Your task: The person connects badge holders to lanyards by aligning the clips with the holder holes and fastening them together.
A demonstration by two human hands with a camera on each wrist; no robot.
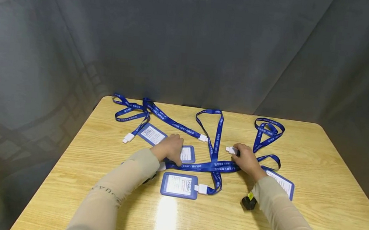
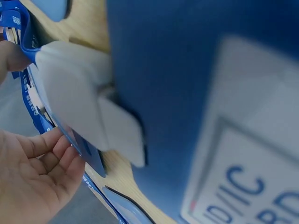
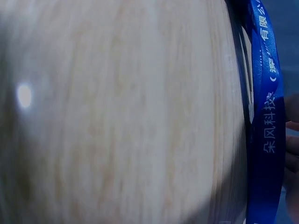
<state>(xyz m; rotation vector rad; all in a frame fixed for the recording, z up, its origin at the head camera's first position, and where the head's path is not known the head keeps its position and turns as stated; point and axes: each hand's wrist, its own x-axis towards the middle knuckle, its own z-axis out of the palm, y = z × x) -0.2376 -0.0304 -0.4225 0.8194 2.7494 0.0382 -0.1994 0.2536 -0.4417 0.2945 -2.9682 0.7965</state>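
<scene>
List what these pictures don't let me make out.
Head view: left end of one badge, hidden by left hand.
Head view: nearest badge, fine print too small.
Left wrist view: rest of foreground badge, cut off by right edge.
Right wrist view: most of right hand, cut off by right edge.

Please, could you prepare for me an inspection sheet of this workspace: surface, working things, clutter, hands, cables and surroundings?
Surface: light wood-grain table with rounded far corners.
Job's things: at least four rectangular blue-framed card holders; long blue printed fabric lanyards, crossing mid-table; small white plastic clips.
Clutter: small black object with a yellow patch beside the beige right sleeve; what it is cannot be told.
Hands: left hand grips one card holder; right hand holds one clip.
Cables: nothing seen.
Surroundings: dark grey fabric behind the table.
</scene>
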